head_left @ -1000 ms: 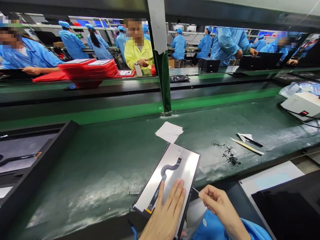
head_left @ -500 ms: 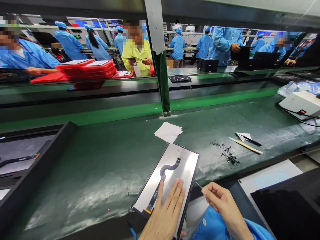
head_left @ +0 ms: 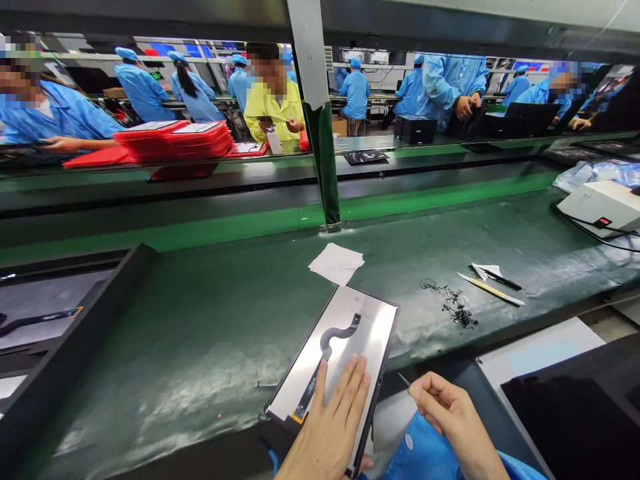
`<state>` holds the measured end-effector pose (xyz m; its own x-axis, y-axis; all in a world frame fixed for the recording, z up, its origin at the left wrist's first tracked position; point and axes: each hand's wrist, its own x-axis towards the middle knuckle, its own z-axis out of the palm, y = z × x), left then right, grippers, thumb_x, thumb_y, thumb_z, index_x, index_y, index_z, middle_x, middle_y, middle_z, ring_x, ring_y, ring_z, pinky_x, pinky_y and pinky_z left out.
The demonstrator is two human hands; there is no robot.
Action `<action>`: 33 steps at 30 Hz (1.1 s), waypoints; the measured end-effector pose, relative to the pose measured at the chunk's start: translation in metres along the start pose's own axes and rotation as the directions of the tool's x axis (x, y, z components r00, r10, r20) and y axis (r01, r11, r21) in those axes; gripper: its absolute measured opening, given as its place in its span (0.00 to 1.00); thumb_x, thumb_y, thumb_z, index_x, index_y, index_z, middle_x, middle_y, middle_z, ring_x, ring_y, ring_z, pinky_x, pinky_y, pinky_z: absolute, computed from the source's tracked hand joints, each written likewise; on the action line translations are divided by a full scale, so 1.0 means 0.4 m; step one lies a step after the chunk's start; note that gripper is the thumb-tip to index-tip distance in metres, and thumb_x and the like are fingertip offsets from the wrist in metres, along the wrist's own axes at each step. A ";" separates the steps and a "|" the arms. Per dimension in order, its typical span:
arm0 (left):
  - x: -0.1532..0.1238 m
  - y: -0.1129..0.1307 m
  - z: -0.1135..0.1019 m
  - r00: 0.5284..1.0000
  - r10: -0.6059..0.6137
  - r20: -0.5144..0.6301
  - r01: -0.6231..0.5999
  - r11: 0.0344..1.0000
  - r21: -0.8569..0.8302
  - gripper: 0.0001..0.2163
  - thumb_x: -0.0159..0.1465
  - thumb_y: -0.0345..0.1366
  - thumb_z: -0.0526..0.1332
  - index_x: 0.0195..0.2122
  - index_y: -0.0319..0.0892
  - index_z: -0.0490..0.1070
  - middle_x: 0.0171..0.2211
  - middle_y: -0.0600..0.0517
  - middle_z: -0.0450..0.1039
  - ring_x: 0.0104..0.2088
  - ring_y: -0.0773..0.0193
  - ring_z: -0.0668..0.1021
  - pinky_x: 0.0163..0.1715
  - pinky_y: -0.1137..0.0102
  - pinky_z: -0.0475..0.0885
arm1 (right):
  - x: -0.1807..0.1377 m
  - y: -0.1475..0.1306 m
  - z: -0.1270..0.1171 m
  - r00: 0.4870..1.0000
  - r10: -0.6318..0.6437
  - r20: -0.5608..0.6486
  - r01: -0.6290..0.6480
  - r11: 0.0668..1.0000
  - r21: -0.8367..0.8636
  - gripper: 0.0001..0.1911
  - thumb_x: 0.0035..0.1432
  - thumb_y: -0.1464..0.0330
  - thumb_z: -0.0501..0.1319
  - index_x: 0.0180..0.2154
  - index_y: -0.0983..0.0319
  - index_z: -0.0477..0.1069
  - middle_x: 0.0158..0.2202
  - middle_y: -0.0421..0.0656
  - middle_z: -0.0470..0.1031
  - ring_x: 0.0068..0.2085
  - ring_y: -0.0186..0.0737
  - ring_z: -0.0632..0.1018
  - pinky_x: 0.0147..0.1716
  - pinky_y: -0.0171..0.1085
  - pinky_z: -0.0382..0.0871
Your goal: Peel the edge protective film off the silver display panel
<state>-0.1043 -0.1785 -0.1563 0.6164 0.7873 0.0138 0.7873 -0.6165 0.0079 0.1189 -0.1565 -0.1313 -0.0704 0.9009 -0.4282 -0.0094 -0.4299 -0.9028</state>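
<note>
A tablet display panel (head_left: 377, 327), silver-backed with a black frame, lies tilted across the bench's front edge. A dark, curved flex cable (head_left: 334, 340) runs over its back. My left hand (head_left: 333, 417) presses flat fingers on the panel's lower half, and a bit of skin shows under its right edge, apparently the thumb. Just right of the panel, my right hand (head_left: 445, 407) is closed in a pinch on a thin pointed metal tool (head_left: 404, 380). Only the tool's tip shows, apart from the panel's edge; the rest is hidden in the fingers.
White paper sheets (head_left: 337, 264) touch the panel's far corner. Black scraps (head_left: 460, 313), a yellow-handled blade (head_left: 493, 289) and a black pen-like tool (head_left: 504, 277) lie to the right. A black tray (head_left: 107, 307) stands left, a white box (head_left: 595, 208) far right. Co-workers sit across the bench.
My right hand has shifted slightly right and down, taking the tool tip a little farther from the panel's edge. My left hand and the panel look almost unmoved.
</note>
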 end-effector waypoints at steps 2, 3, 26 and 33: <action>0.000 -0.001 0.000 1.000 0.002 -0.004 -0.002 1.000 0.000 0.43 0.57 0.41 0.69 0.69 0.31 0.50 0.71 0.35 0.42 0.72 0.41 0.39 0.65 0.36 0.34 | -0.006 -0.007 -0.001 1.000 -0.004 -0.002 0.004 1.000 0.003 0.26 0.48 0.45 0.69 0.23 0.61 0.68 0.21 0.34 0.58 0.22 0.30 0.54 0.23 0.34 0.49; 0.000 -0.001 0.001 1.000 0.003 -0.008 -0.003 1.000 -0.002 0.44 0.57 0.42 0.69 0.69 0.31 0.50 0.71 0.35 0.42 0.72 0.41 0.39 0.66 0.36 0.34 | -0.009 -0.009 -0.001 1.000 -0.005 -0.009 0.005 1.000 0.005 0.26 0.48 0.45 0.69 0.23 0.61 0.68 0.21 0.34 0.58 0.23 0.30 0.54 0.23 0.34 0.49; 0.004 -0.011 0.076 0.998 0.011 0.062 -0.007 0.998 -0.066 0.47 0.52 0.36 0.68 0.71 0.32 0.47 0.71 0.35 0.38 0.71 0.35 0.39 0.63 0.31 0.34 | 0.003 -0.069 -0.034 0.988 -0.078 -0.136 0.077 0.997 -0.012 0.27 0.43 0.44 0.70 0.23 0.61 0.71 0.20 0.34 0.60 0.21 0.30 0.54 0.21 0.34 0.49; 0.003 -0.018 -0.011 0.996 0.030 0.084 -0.020 0.994 -0.112 0.46 0.57 0.32 0.65 0.72 0.34 0.40 0.71 0.35 0.41 0.71 0.39 0.45 0.65 0.35 0.38 | 0.030 -0.078 -0.060 0.972 -0.144 -0.184 0.141 0.990 -0.029 0.26 0.46 0.45 0.70 0.24 0.61 0.71 0.21 0.36 0.62 0.21 0.31 0.55 0.21 0.35 0.49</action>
<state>-0.1095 -0.1732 -0.1521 0.6386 0.7663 -0.0704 0.7681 -0.6292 0.1193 0.1421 -0.1307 -0.1093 0.1159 0.9488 -0.2937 0.0099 -0.2968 -0.9549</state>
